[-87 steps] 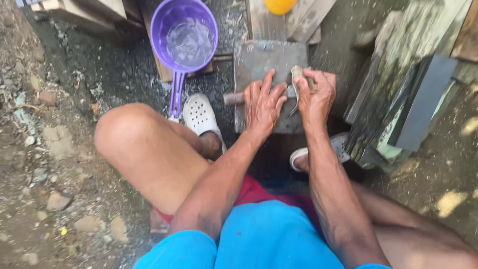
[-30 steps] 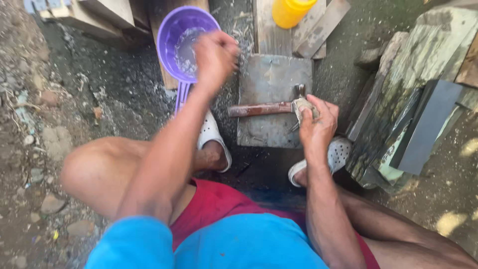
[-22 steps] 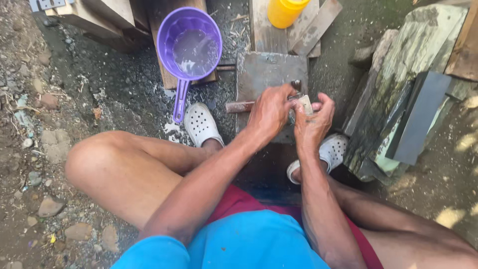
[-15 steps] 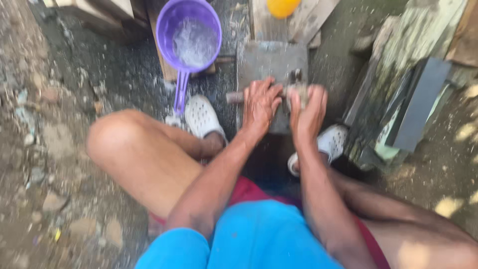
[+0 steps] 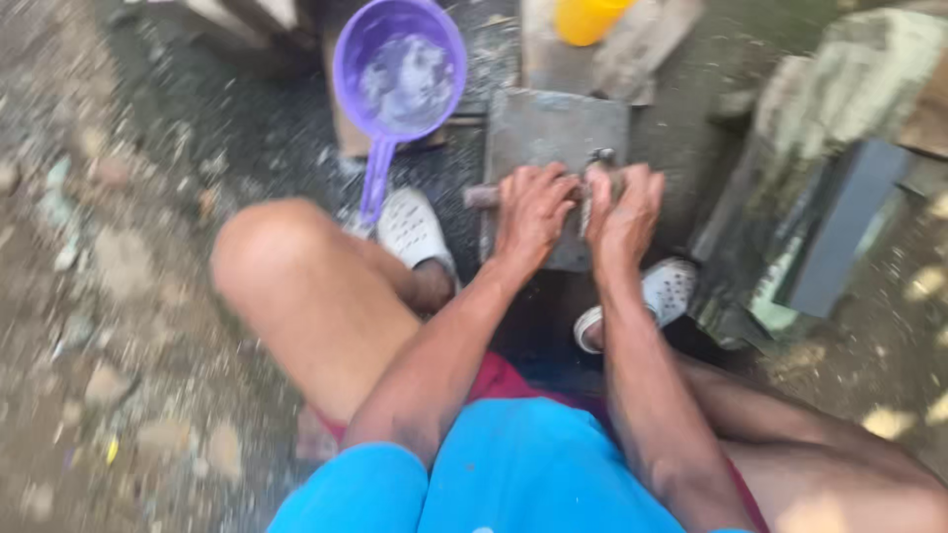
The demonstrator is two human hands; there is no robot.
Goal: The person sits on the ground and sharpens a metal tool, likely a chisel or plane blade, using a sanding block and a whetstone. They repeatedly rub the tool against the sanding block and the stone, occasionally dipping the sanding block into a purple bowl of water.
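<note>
A flat grey sharpening stone [image 5: 553,123] lies on the ground in front of my knees. Across it rests a long rusty-brown tool; its handle end [image 5: 481,196] sticks out to the left and a metal tip [image 5: 602,156] shows above my fingers. My left hand [image 5: 533,212] presses down on the tool's middle, fingers curled over it. Right beside it, my right hand [image 5: 624,209] grips the tool's metal end. The rest of the tool is hidden under both hands. The picture is blurred.
A purple dipper [image 5: 400,69] with water stands at the upper left, handle pointing toward my white clog [image 5: 413,229]. A yellow container [image 5: 588,18] sits beyond the stone. Mossy stone blocks and a dark slab [image 5: 839,227] stand at the right. Gravelly ground lies at the left.
My left hand was over the purple dipper a second ago; it came back onto the tool beside my right hand. Both hands have since stayed on the tool over the stone.
</note>
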